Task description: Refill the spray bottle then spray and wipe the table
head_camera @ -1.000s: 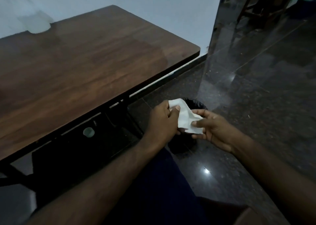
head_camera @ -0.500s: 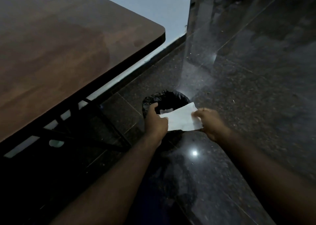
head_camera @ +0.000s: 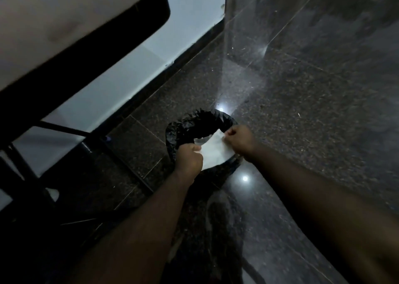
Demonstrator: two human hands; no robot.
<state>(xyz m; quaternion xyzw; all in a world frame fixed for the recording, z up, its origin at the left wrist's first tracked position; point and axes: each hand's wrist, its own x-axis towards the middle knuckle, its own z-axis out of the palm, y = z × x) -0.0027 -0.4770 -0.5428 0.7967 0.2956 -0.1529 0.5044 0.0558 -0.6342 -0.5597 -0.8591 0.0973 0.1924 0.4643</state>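
Note:
A white paper towel (head_camera: 212, 151) is stretched between both my hands, right over the mouth of a small bin lined with a black bag (head_camera: 194, 123) on the floor. My left hand (head_camera: 190, 157) pinches the towel's left edge, at the bin's near-left rim. My right hand (head_camera: 238, 138) grips the towel's right edge, at the bin's right rim. The wooden table (head_camera: 64, 24) shows only as a blurred corner at the upper left. No spray bottle is in view.
Dark polished granite floor (head_camera: 302, 111) spreads to the right and behind the bin. A white wall with a black skirting (head_camera: 172, 46) runs behind the bin. The table's black metal legs (head_camera: 32, 154) stand at the left.
The view has dropped toward the floor and closer to the bin. Both hands have carried the towel down from in front of my body to the bin's mouth.

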